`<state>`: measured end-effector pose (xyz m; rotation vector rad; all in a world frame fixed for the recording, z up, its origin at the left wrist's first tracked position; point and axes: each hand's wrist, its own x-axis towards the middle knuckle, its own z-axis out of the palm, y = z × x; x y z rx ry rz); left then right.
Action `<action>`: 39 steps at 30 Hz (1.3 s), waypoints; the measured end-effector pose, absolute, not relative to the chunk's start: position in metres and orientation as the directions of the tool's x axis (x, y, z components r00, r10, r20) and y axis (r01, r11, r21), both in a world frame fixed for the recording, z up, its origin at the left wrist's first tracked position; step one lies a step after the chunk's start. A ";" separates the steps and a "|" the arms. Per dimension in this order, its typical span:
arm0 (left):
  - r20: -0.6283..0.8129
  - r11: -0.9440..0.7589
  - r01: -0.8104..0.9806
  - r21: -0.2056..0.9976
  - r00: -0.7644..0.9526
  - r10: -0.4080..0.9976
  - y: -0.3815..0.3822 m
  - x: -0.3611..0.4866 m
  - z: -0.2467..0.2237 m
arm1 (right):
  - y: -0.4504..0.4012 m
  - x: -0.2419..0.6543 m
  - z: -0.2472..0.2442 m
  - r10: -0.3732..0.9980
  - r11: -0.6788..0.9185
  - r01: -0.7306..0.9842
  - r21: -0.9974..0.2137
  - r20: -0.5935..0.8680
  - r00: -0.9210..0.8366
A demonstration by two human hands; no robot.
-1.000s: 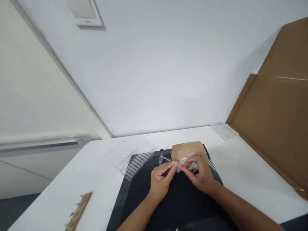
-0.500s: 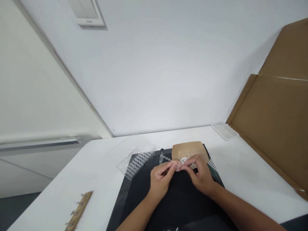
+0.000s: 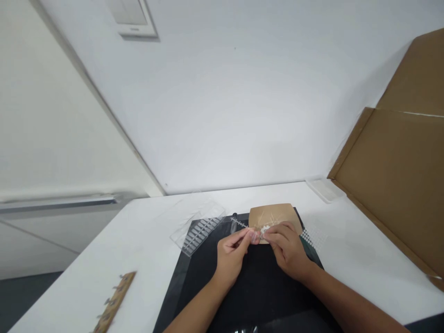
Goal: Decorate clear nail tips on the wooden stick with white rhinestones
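The left hand [image 3: 229, 256] pinches a thin strip [image 3: 239, 223], likely steadying it. Whether the right hand [image 3: 287, 249], close beside, grips anything is unclear.

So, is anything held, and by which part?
The left hand apparently pinches the strip toward its near end; whether the right hand holds anything is unclear.

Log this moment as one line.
left hand: pinching small clear piece | right hand: at white pieces, grip unclear | below: black mat
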<state>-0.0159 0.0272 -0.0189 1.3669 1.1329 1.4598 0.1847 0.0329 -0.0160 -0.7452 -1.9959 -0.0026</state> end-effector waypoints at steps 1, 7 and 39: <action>0.248 -0.249 0.006 0.969 -0.078 0.966 0.027 -0.016 -0.019 | 0.032 0.184 -0.014 0.497 0.809 0.516 -0.282 0.796 -0.345; 0.183 -0.189 -0.064 0.980 -0.085 0.979 0.028 -0.015 -0.025 | 0.029 0.182 -0.010 0.470 0.792 0.569 -0.221 0.815 -0.339; 0.134 -0.146 -0.118 0.982 -0.104 0.986 0.030 -0.015 -0.032 | 0.024 0.171 -0.027 0.786 0.614 0.229 -0.756 0.613 -0.084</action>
